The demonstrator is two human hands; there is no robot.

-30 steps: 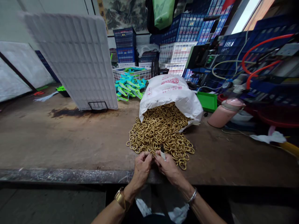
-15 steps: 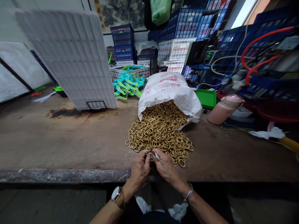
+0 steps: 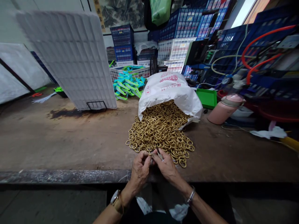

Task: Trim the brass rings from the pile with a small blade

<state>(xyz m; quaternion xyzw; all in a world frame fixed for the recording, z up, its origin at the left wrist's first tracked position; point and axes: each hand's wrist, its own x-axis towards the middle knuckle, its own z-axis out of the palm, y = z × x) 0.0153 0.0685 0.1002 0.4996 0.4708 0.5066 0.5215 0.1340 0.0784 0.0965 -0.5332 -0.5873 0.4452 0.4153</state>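
Observation:
A heap of gold-coloured rings (image 3: 161, 130) spills out of a white sack (image 3: 169, 87) onto the table. At the near edge of the heap, my left hand (image 3: 140, 166) is closed, with a gold ring (image 3: 150, 154) pinched between thumb and fingers. Right beside it, my right hand (image 3: 167, 165) is closed around a small tool with a dark tip and a pale grey body (image 3: 160, 155); its exact kind is unclear. The fingertips of both hands meet around the ring and partly hide it.
A tall white ribbed panel (image 3: 70, 59) stands in a black wire holder on the left. Turquoise and green plastic pieces (image 3: 128, 84) lie behind the heap. To the right are a pink bottle (image 3: 223, 109), a green tray (image 3: 206, 98) and red hoses (image 3: 247, 53). Stacked crates (image 3: 179, 25) stand behind.
The tool in my right hand has turned, so its dark tip now points up and away. My hands have parted slightly at the fingertips, and the ring shows more.

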